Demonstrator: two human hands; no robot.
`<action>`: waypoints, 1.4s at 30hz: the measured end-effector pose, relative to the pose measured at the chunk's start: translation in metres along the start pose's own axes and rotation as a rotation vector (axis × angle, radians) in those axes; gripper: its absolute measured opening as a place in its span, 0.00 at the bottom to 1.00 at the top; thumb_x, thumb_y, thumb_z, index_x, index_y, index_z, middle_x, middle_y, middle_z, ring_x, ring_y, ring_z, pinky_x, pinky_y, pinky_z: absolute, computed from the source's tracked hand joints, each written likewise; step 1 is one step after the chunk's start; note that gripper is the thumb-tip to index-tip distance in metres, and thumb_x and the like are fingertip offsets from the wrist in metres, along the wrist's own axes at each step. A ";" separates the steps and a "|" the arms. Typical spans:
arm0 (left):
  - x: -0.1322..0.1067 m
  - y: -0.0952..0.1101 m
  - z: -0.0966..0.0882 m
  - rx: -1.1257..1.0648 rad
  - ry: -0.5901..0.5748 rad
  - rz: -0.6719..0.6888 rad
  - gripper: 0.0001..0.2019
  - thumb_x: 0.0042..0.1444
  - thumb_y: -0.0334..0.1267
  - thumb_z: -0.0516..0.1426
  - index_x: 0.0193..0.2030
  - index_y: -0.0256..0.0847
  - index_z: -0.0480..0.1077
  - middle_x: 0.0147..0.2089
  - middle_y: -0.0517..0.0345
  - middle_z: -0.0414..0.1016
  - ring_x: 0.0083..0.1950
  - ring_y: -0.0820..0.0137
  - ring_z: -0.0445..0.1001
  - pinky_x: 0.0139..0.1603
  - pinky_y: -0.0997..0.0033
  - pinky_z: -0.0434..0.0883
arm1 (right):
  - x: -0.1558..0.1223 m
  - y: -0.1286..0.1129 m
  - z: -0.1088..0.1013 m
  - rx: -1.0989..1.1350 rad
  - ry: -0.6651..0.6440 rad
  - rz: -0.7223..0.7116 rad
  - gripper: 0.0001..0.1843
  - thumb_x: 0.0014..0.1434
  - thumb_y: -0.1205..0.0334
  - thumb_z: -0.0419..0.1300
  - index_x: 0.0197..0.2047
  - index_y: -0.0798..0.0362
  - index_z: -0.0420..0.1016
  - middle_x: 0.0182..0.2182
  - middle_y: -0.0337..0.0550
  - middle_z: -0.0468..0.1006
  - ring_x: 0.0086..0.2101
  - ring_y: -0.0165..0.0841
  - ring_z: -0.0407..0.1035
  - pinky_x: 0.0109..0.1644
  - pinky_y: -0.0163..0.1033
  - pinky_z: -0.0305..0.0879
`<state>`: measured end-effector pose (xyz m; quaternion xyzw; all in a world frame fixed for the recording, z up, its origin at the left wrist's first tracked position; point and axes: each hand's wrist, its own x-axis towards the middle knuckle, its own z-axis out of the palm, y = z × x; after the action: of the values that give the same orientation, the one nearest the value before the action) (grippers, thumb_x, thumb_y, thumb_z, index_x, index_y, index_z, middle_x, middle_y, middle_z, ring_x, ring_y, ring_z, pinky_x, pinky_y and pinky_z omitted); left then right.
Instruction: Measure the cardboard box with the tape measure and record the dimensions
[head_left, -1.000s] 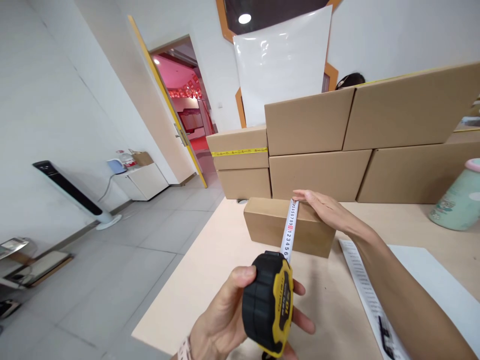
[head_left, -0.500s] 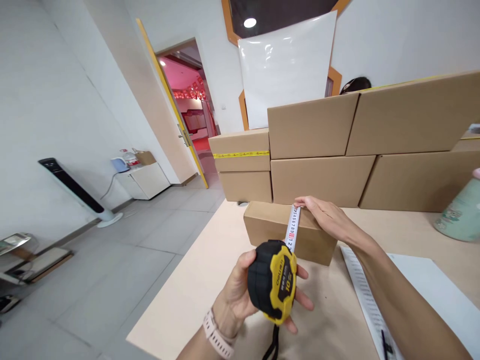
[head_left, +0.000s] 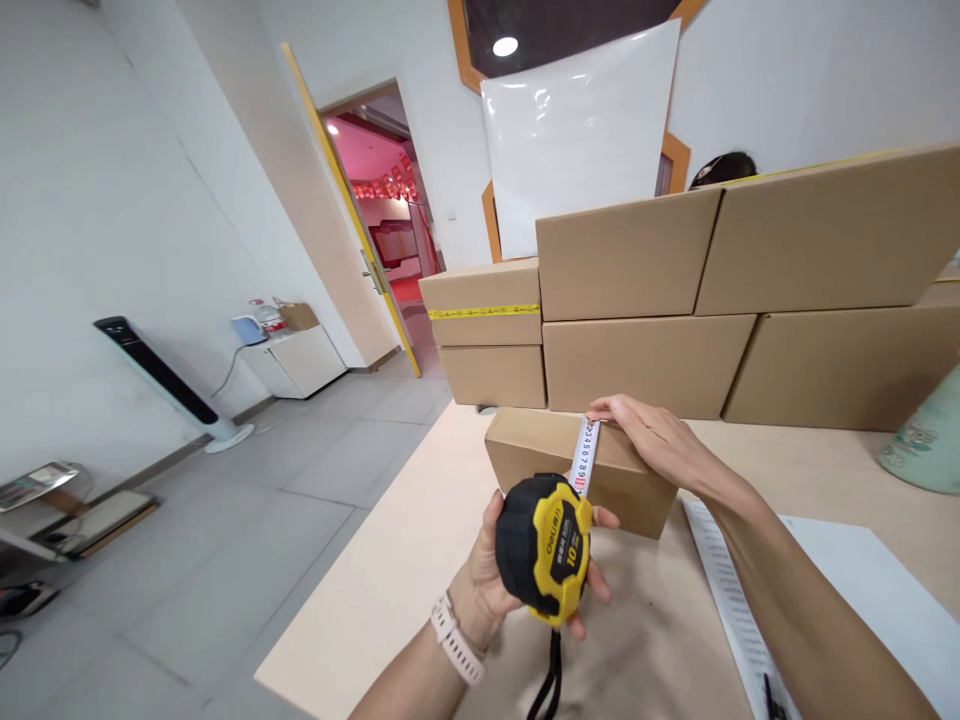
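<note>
My left hand [head_left: 484,575] is wrapped round a black and yellow tape measure [head_left: 546,547], held just in front of a small flat cardboard box [head_left: 536,455] on the table [head_left: 375,600]. The white tape blade [head_left: 583,455] runs from the case across the box's top. My right hand [head_left: 652,435] lies on the box's far right part, its fingertips pressing the blade's end down at the far edge. A black wrist strap [head_left: 550,675] hangs from the case.
Stacked larger cardboard boxes [head_left: 637,300] form a wall behind the small box. Printed white sheets [head_left: 750,600] lie under my right forearm, and a green cup [head_left: 926,435] stands at the right edge. The table's left edge drops to a grey tiled floor [head_left: 225,530]. A person's head [head_left: 724,168] shows behind the boxes.
My left hand has brought the tape measure case forward, closer to the small box, so less blade shows. The right hand has stayed on the blade's end.
</note>
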<state>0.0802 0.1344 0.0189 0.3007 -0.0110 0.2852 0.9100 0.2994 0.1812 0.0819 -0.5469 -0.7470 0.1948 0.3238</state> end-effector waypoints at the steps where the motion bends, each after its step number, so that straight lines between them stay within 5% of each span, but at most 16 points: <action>1: 0.000 0.000 0.001 0.001 -0.002 0.005 0.42 0.42 0.64 0.62 0.62 0.44 0.64 0.54 0.41 0.70 0.40 0.51 0.79 0.27 0.59 0.78 | 0.000 0.000 0.000 0.006 0.001 0.000 0.28 0.68 0.45 0.35 0.50 0.40 0.74 0.50 0.37 0.79 0.51 0.45 0.71 0.54 0.52 0.64; 16: -0.003 0.001 0.006 0.041 0.055 -0.033 0.35 0.43 0.63 0.63 0.51 0.38 0.70 0.50 0.45 0.68 0.38 0.57 0.78 0.30 0.58 0.78 | 0.006 0.006 -0.005 0.106 -0.032 0.033 0.26 0.68 0.44 0.36 0.52 0.43 0.71 0.51 0.39 0.80 0.54 0.45 0.68 0.56 0.53 0.62; 27: 0.001 0.004 0.012 0.018 0.079 -0.012 0.37 0.46 0.62 0.61 0.59 0.46 0.64 0.52 0.47 0.68 0.37 0.57 0.78 0.29 0.58 0.76 | 0.010 0.011 -0.002 0.071 -0.020 0.002 0.26 0.68 0.45 0.36 0.48 0.44 0.71 0.49 0.40 0.81 0.52 0.45 0.70 0.54 0.52 0.63; 42: 0.004 0.006 0.015 0.016 0.108 -0.018 0.34 0.46 0.62 0.61 0.56 0.46 0.66 0.51 0.48 0.68 0.36 0.58 0.77 0.29 0.58 0.76 | 0.010 0.011 -0.002 0.036 -0.006 -0.009 0.25 0.68 0.48 0.36 0.43 0.43 0.73 0.47 0.38 0.81 0.49 0.43 0.72 0.52 0.50 0.65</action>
<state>0.0827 0.1325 0.0356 0.2923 0.0434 0.2929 0.9093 0.3063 0.1942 0.0786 -0.5371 -0.7469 0.2083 0.3320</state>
